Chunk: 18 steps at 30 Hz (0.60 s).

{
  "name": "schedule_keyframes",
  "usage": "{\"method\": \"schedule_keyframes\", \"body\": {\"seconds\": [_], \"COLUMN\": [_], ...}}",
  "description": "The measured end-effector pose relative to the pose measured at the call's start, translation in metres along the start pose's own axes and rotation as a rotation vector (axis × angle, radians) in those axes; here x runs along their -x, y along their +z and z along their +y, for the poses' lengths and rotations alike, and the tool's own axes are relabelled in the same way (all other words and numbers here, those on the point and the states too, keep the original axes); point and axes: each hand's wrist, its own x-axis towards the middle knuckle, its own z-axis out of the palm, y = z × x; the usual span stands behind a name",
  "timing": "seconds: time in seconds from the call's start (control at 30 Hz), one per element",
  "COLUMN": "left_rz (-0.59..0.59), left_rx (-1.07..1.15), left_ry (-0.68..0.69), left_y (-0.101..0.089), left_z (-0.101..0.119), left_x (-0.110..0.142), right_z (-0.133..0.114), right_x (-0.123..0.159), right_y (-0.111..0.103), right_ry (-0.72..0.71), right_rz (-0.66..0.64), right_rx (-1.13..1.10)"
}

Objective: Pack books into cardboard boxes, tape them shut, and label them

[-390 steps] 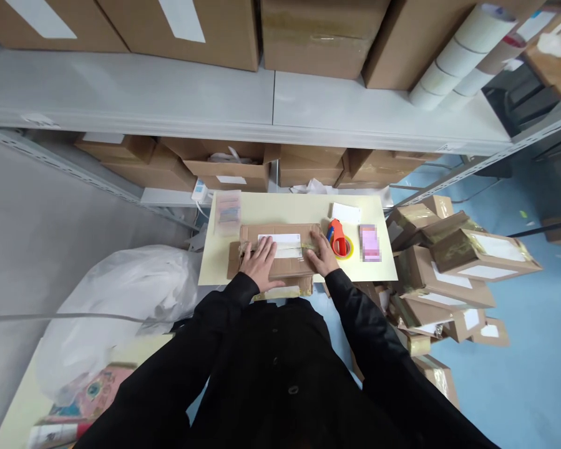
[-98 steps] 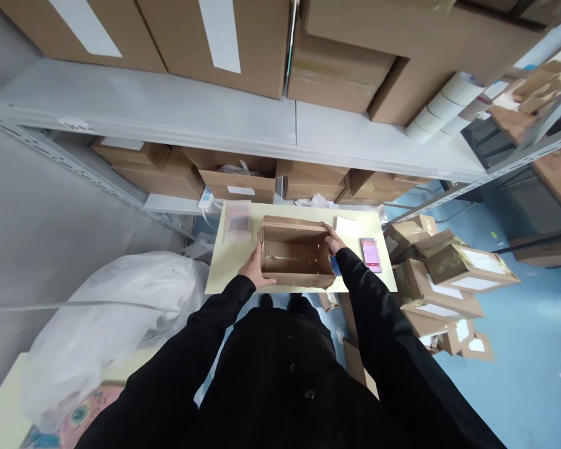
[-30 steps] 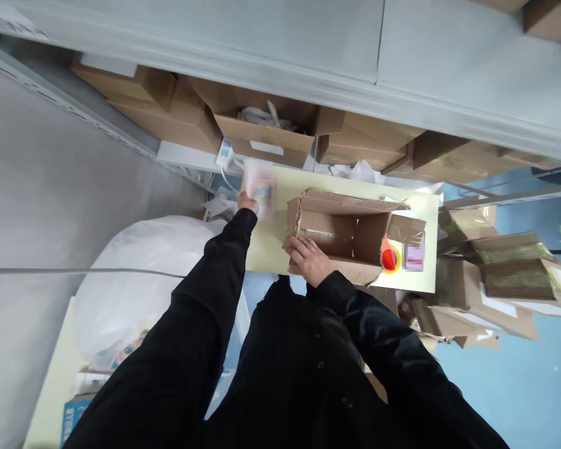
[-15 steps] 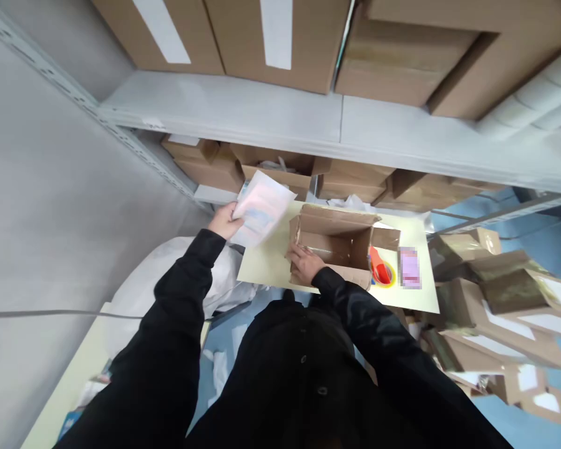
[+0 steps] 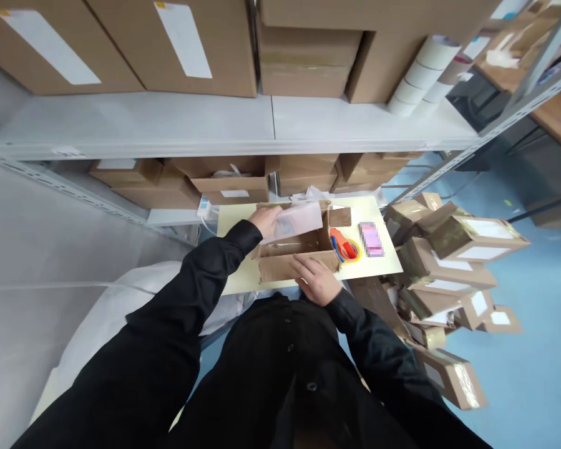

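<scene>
My left hand (image 5: 265, 222) grips a thin whitish packet (image 5: 299, 219) by its left end. Bluish and pinkish contents show faintly through it. The packet is over an open cardboard box (image 5: 280, 267) and partly inside its opening, hiding some of the interior. My right hand (image 5: 316, 279) holds the box's near side, fingers laid over the flap; the thumb is lower down. Right of the box lie an orange-red tape dispenser (image 5: 342, 242) and a yellow-rimmed roll of tape (image 5: 354, 251). A pixelated pink-purple item (image 5: 371, 239) is beside them.
The pale yellow tabletop (image 5: 243, 287) sits below a grey metal shelf (image 5: 177, 128) bearing large cartons (image 5: 308, 56) and label rolls (image 5: 423, 72). More boxes (image 5: 233, 187) stand behind the table. Several taped parcels (image 5: 453, 262) are piled at the right. A white bag (image 5: 135, 293) bulges at left.
My left hand has carried the packet right, from beside the box to its opening. My right hand has shifted from the box's left end to its near flap. The view has turned rightward.
</scene>
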Motion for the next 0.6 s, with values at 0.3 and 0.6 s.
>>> {"method": "schedule_keyframes", "body": {"seconds": [0.3,0.6], "left_rz": [-0.172,0.102], "left_rx": [0.057,0.218], "left_ry": [-0.046,-0.042], "left_y": [0.083,0.063], "left_z": [-0.026,-0.036], "left_x": [-0.033,0.017], "right_z": [0.042,0.104], "right_x": [0.058,0.029], "right_y": [-0.009,-0.011], "right_ry": [0.311,0.440], "right_rz": [0.330,0.319], "right_rx": [-0.009,-0.069]}}
